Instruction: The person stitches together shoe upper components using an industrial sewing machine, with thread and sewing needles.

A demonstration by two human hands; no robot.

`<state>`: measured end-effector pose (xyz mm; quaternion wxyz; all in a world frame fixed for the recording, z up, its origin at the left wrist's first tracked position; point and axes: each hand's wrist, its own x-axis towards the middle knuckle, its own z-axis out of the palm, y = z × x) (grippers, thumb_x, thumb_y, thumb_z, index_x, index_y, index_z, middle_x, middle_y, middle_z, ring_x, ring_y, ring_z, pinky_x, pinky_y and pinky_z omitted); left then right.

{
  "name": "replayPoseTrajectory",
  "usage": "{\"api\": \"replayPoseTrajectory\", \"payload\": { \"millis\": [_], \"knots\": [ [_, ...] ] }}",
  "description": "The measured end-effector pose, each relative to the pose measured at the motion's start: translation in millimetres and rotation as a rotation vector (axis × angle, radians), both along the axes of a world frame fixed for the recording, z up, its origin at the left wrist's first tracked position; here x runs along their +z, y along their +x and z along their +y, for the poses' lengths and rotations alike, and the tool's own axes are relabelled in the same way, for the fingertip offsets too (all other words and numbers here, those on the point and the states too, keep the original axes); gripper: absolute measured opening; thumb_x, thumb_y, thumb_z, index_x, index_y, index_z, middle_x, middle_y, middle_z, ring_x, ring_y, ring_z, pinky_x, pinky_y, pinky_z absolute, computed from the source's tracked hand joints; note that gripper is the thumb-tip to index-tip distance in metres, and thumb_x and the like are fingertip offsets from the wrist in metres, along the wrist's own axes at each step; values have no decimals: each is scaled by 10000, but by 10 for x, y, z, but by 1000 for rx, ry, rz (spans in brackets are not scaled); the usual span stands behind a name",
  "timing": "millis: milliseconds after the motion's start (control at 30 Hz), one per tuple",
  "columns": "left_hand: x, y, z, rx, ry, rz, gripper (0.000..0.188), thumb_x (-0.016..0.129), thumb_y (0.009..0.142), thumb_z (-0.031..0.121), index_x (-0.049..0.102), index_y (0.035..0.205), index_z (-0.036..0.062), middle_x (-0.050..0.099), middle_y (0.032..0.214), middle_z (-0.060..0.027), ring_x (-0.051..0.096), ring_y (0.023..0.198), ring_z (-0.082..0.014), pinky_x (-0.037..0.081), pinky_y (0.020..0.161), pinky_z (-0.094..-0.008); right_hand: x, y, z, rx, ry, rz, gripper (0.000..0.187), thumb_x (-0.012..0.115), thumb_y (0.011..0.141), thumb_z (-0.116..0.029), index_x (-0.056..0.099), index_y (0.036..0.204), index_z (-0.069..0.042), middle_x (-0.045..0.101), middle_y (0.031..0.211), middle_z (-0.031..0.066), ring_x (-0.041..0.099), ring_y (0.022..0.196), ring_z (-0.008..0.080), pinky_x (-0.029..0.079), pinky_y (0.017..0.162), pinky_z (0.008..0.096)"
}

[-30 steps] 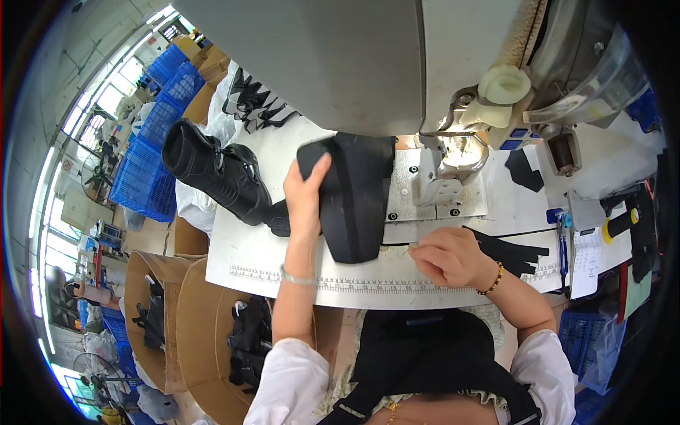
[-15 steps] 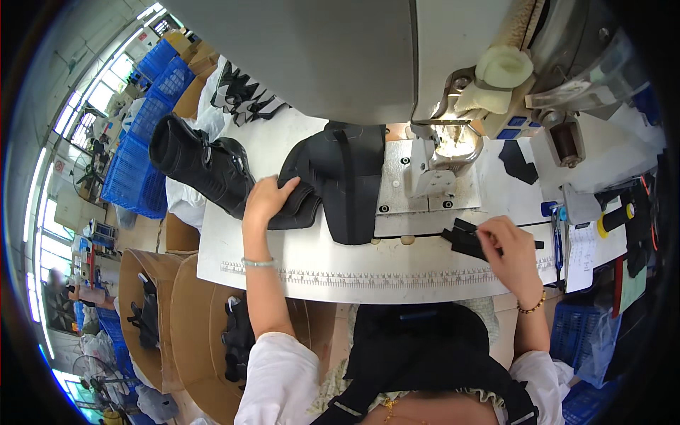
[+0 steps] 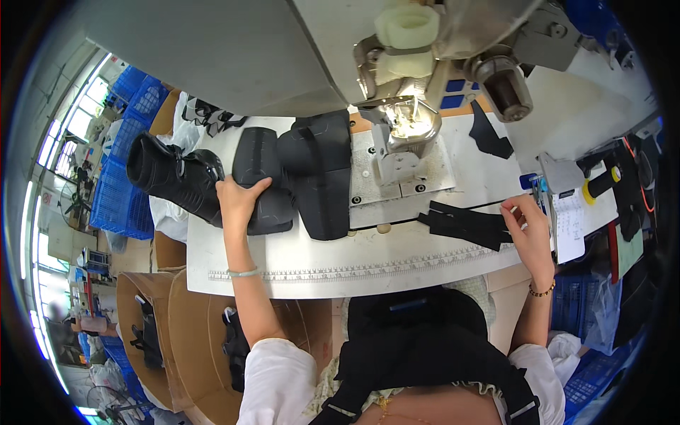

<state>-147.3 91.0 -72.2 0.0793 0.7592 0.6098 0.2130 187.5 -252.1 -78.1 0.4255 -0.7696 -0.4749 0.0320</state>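
My left hand (image 3: 239,202) rests with thumb and fingers spread, between a tall black boot (image 3: 170,178) and a black padded piece (image 3: 256,152). The thumb lies on the padded piece, while the fingertips reach the boot's toe end. Beside it stands a larger black padded panel (image 3: 324,205) with a band down its middle, close to the sewing machine (image 3: 397,166). My right hand (image 3: 530,230), fingers loosely curled and apart, hovers at the right end of several flat black strips (image 3: 464,225) lying on the white table; whether it touches them is hard to tell.
A ruler scale (image 3: 354,270) runs along the front edge of the white table. A dark cut piece (image 3: 490,134) lies right of the machine. Farther right are a thread spool (image 3: 602,185) and a written paper (image 3: 569,223). Cardboard boxes (image 3: 191,340) stand at lower left, blue crates (image 3: 124,177) behind.
The view has shifted, moving the machine leftward in it. My right hand has drawn right off the black strips. The padded piece by my left hand now shows a further section extending away from me.
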Motion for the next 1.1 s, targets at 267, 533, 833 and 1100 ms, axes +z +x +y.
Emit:
{"api": "replayPoseTrajectory", "payload": {
  "millis": [267,533,833,1100],
  "knots": [
    [685,161,-666,-197,-123,-1126,348,700,754,161,576,1003,-48,638,882,-112,617,712,-158,493,676,-231,-182,58,-71,-105,99,35,52,599,804,-1,578,851,-4,529,696,25,460,556,74,375,518,217],
    [544,1078,-1162,-475,-933,-1431,206,615,796,78,583,980,-9,634,856,-69,628,708,-142,528,634,-247,-310,-19,-98,-131,213,13,54,606,799,7,585,847,-8,562,737,41,495,571,90,384,500,209],
    [661,1463,-1143,-522,-949,-1155,209,650,803,137,591,943,-7,628,828,-56,612,705,-123,500,605,-234,-236,-31,-58,-81,23,60,73,601,804,-22,580,871,-5,538,807,74,522,623,152,411,569,245],
    [607,1312,-1322,-687,-1146,-1342,342,562,801,-20,479,1127,-81,598,1032,-152,619,894,-209,526,800,-301,-180,25,4,149,-125,44,100,603,798,-96,589,872,-32,555,849,89,588,736,266,464,633,340]
  ]
}}
